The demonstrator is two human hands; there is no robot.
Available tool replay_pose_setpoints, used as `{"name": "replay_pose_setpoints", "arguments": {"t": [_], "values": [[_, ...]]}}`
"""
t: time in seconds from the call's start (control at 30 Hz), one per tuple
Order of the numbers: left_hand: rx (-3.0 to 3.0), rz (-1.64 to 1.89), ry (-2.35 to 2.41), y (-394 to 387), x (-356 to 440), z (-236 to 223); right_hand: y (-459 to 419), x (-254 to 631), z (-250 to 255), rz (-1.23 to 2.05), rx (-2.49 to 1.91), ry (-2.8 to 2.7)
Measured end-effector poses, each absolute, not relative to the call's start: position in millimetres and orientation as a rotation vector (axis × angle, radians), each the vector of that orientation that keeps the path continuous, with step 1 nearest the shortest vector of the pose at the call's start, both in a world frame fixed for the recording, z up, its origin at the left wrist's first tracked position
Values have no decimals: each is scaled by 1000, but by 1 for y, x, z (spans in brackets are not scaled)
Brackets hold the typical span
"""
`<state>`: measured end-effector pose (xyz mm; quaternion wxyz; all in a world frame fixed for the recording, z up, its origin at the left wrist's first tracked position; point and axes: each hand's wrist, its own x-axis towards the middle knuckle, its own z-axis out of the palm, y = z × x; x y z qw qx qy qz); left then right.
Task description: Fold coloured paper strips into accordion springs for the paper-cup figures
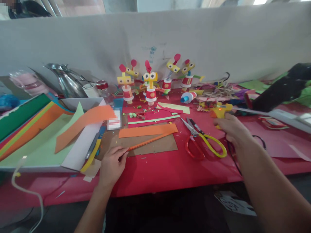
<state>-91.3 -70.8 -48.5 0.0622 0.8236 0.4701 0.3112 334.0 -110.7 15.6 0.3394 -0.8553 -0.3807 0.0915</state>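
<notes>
My left hand [113, 165] is closed in a pinch on one end of a thin orange paper strip [149, 141]. The strip slants up to the right over a brown cardboard sheet [162, 147] and a wider orange paper piece [143, 130]. My right hand [232, 127] grips a yellow hot glue gun [220, 111] with a small lit orange spot; its nozzle side is partly blurred. Between the hands lie scissors [194, 132] with one red and one yellow handle, blades slightly apart. A pale green strip [154, 119] rests beyond the cardboard.
Several paper-cup figures [150, 92] with eyes and coiled arms stand at the back. On the left is a white box [82, 129] of coloured paper. A metal jug [66, 81] stands behind it. Paper scraps [216, 92] and a paper cutter [286, 116] are on the right.
</notes>
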Motion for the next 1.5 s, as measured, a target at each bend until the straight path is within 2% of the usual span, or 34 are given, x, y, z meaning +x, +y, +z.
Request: {"name": "replay_pose_setpoints", "arguments": {"t": [0.13,0.2,0.33,0.57,1.1,1.5], "values": [[2482,948,1359,-72,-90,-46,-139,262,15,637,-1888,-1041],[2483,939,1334,-72,-89,-44,-156,222,9,928,-1510,-883],[2485,895,1320,-72,-88,-41,-180,163,-1,1096,-1399,-984],[2451,882,1262,-67,-90,-43,-181,131,-13,755,-1758,-1350],[2412,844,1235,-65,-92,-46,-166,106,-22,641,-1928,-1607],[2407,845,1238,-65,-93,-47,-167,119,-21,355,-2075,-1715]]}}
